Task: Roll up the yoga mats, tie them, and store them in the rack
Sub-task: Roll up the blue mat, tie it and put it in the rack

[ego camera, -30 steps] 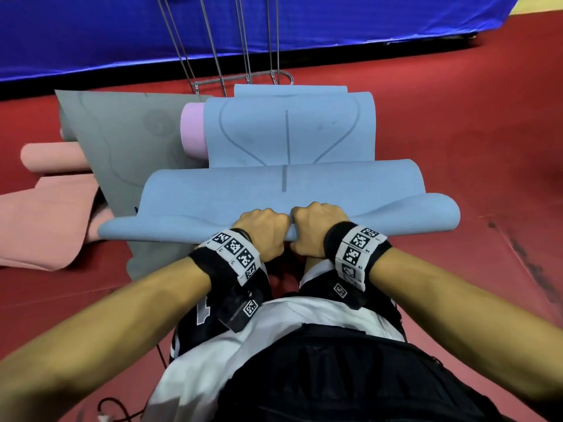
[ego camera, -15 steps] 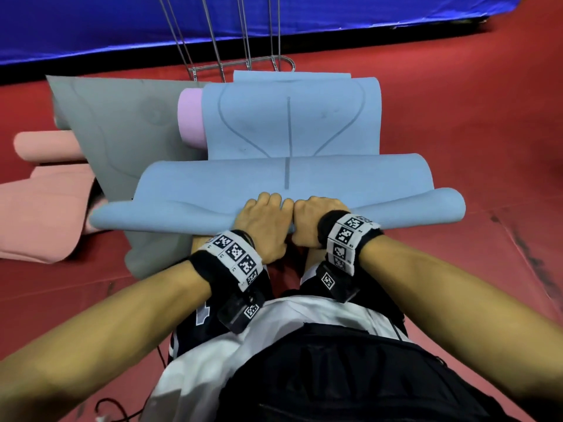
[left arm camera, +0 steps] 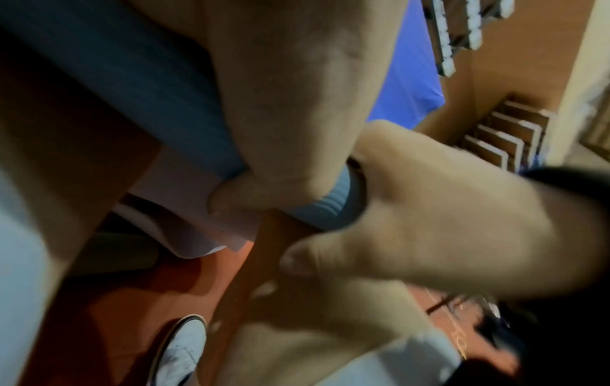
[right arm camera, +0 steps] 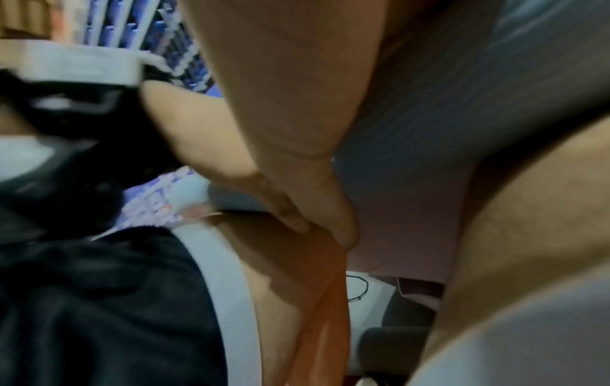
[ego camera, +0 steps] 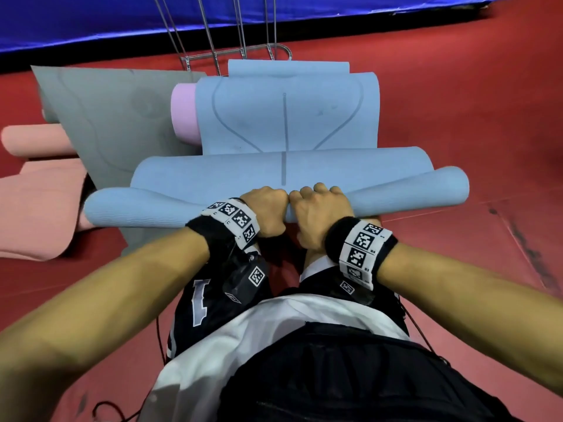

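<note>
A light blue yoga mat (ego camera: 286, 123) lies stretched away from me on the red floor, its near end wound into a roll (ego camera: 140, 210) that runs left to right. My left hand (ego camera: 268, 208) and right hand (ego camera: 320, 208) sit side by side at the roll's middle, fingers curled over its top. In the left wrist view both thumbs tuck under the blue roll (left arm camera: 327, 206). The right wrist view shows my right hand (right arm camera: 313, 182) against the mat's underside (right arm camera: 429, 104). The wire rack (ego camera: 237, 53) stands beyond the mat's far end.
A grey mat (ego camera: 106, 123) lies spread to the left, partly under the blue one. A rolled pink-purple mat (ego camera: 184, 114) sits between them. Salmon mats (ego camera: 33, 202) lie at the far left. A blue padded wall (ego camera: 122, 16) runs behind the rack. Red floor (ego camera: 457, 117) extends to the right.
The blue roll has turned further away from me and grown thicker. Both hands went forward over it, fingers now showing on top.
</note>
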A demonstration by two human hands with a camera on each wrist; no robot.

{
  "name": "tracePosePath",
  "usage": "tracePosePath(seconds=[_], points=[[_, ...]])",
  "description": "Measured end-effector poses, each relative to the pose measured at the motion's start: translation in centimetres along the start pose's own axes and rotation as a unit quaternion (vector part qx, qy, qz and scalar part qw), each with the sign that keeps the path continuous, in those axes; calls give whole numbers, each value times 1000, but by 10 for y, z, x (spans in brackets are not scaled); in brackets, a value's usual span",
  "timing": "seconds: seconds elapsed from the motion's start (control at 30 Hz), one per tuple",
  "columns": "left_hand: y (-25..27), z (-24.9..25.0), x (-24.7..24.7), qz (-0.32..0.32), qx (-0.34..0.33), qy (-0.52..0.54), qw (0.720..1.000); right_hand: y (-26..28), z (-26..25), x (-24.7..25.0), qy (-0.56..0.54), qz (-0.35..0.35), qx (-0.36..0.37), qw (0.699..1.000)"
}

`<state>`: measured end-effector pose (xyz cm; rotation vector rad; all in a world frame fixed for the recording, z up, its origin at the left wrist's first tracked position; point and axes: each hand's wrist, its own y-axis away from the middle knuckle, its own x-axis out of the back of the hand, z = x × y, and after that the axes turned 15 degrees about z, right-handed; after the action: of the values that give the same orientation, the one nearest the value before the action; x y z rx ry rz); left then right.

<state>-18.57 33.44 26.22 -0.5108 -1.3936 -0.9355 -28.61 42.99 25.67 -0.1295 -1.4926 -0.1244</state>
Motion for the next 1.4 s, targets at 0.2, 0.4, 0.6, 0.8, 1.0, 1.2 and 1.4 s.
tracePosePath(seconds=[0.2, 0.4, 0.6, 0.8, 1.0, 1.2, 1.4], points=[[5, 0, -9, 18, 12, -24, 999, -20, 0, 3, -13, -60, -4, 998], [11, 6, -20, 82, -9, -130, 988, -25, 3, 2, -42, -80, -27, 996], [-8, -2, -3, 16, -11, -64, 998, -39, 10, 4, -69, -145, -37, 986], [-29, -16, 11, -42, 18, 22, 999, -38, 11, 4, -36, -24, -5, 999], [-21, -15, 9, -18, 30, 11, 999, -49, 7, -2, 12, -51, 26, 998], [-4, -7, -22, 124, 25, -153, 980, -61, 8, 1, -34, -103, -2, 994], [-23, -15, -8, 78, -4, -117, 990, -66, 18, 2, -60, -125, -9, 990]])
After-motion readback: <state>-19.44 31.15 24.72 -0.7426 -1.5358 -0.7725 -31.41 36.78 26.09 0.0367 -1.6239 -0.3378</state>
